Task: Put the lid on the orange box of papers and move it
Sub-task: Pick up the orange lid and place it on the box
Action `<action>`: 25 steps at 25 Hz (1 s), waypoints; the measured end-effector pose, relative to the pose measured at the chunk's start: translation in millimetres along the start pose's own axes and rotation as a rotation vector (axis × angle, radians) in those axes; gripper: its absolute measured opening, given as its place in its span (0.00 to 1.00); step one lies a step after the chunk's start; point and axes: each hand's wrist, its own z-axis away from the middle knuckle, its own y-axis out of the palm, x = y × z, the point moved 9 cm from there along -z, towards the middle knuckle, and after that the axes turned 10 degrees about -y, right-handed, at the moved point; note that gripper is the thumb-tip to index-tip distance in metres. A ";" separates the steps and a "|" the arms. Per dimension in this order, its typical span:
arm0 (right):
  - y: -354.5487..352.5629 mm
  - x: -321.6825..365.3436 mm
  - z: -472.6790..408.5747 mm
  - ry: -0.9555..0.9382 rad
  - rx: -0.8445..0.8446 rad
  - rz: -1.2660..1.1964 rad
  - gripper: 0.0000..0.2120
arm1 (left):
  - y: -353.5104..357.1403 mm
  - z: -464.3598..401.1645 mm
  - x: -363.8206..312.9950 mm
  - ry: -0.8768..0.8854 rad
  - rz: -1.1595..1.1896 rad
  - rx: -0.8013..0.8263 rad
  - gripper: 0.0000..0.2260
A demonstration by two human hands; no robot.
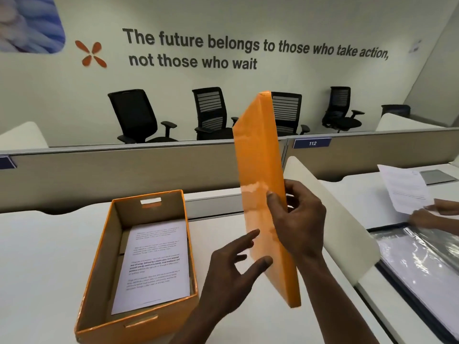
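Note:
The orange box (99,264) sits open on the white desk, left of centre, with printed white papers (156,264) lying flat inside it. The orange lid (260,165) is held upright on its edge in the air, to the right of the box. My right hand (298,219) grips the lid at its lower half, thumb on the orange top face and fingers behind. My left hand (231,271) is spread open just left of the lid, its fingertips touching or almost touching the lid's lower face.
A white curved divider (347,232) stands right of my hands. Beyond it another person's hands (432,212) hold a sheet of paper above a clear plastic folder (422,264). A beige partition (124,170) runs along the desk's far edge, with black office chairs behind.

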 end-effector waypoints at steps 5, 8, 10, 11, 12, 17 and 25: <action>-22.5 73.3 -2.5 -0.088 0.117 -0.353 0.09 | -97.4 -29.7 8.6 -0.054 0.113 -0.138 0.34; -10.3 82.4 -3.2 -0.047 0.145 -0.540 0.10 | -132.5 -34.8 16.3 -0.063 0.144 -0.109 0.44; 7.7 74.6 -1.5 0.001 0.145 -0.566 0.11 | -153.2 -28.2 23.0 -0.062 0.140 -0.143 0.47; 17.5 69.3 -1.1 0.028 0.142 -0.582 0.12 | -162.0 -23.7 27.7 -0.072 0.130 -0.169 0.47; 27.1 63.6 -0.4 0.045 0.141 -0.602 0.14 | -170.3 -18.2 31.4 -0.078 0.121 -0.197 0.48; 78.2 34.4 8.7 0.178 0.071 -0.667 0.21 | -227.6 19.5 49.5 -0.072 0.126 -0.377 0.51; 202.6 5.3 67.9 0.376 0.476 -0.719 0.31 | -283.7 58.4 100.2 -0.202 0.165 -0.380 0.55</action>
